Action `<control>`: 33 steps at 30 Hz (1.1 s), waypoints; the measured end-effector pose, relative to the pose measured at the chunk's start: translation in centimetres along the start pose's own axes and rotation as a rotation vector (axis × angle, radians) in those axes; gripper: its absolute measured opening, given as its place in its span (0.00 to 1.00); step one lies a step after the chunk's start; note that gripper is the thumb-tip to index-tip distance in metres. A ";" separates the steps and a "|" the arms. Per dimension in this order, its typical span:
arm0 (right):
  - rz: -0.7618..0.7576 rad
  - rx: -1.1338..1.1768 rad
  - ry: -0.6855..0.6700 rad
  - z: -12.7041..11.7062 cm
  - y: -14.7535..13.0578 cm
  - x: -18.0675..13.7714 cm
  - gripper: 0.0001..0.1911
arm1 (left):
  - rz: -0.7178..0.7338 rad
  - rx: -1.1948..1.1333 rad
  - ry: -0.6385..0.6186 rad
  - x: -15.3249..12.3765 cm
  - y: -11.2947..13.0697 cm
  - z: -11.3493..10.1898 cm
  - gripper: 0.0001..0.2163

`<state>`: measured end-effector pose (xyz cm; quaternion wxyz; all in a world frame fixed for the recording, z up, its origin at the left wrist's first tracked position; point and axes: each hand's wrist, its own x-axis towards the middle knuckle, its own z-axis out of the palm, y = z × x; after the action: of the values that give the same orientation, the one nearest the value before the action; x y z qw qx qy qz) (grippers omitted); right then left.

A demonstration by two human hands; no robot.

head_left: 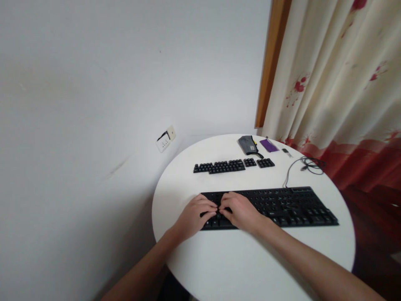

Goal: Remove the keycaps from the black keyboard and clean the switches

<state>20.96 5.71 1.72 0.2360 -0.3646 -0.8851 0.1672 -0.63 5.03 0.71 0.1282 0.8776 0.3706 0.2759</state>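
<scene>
- Position: the keyboard (293,205) lies flat on the round white table (216,261), long side toward the person, below both hands.
- Left hand (199,211): set over the keyboard's left end, fingers bent, thumb drawn toward the forefinger.
- Right hand (239,210): reaches in from the right, fingertips close to the left hand's. From where I stand, I cannot tell whether either hand pinches a key or only touches it.
- Handling, keyboard: probably light and stiff, liable to slide on the smooth top. Steady it by the end or front rim.
- Handling, caps (227,167): loose, ranked in blocks behind the keyboard; likely very light, hard and easily scattered. Grip each by its sides.
- Cable (314,165): leaves the keyboard's rear edge and lies coiled at right rear; it could snag.
- Clearance: a bare strip separates keyboard and caps; open top remains in front and at left. The keyboard's right front corner sits near the table edge. The wall (125,200) limits room at left.
</scene>
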 end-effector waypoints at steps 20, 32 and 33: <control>0.110 -0.069 0.073 -0.8 -0.5 0.2 0.13 | -0.137 0.091 0.234 7.0 -5.5 -1.0 0.08; 0.159 -0.034 0.100 -0.8 -0.2 0.4 0.12 | -0.106 0.444 0.130 9.8 -10.6 1.5 0.10; 0.161 -0.030 0.096 -0.8 -0.3 0.5 0.12 | -0.101 0.440 0.126 9.8 -10.6 1.6 0.10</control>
<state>20.94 5.95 2.66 0.2583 -0.4455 -0.8431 0.1546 -0.22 19.41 -1.27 -0.0759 0.8456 0.4727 0.2361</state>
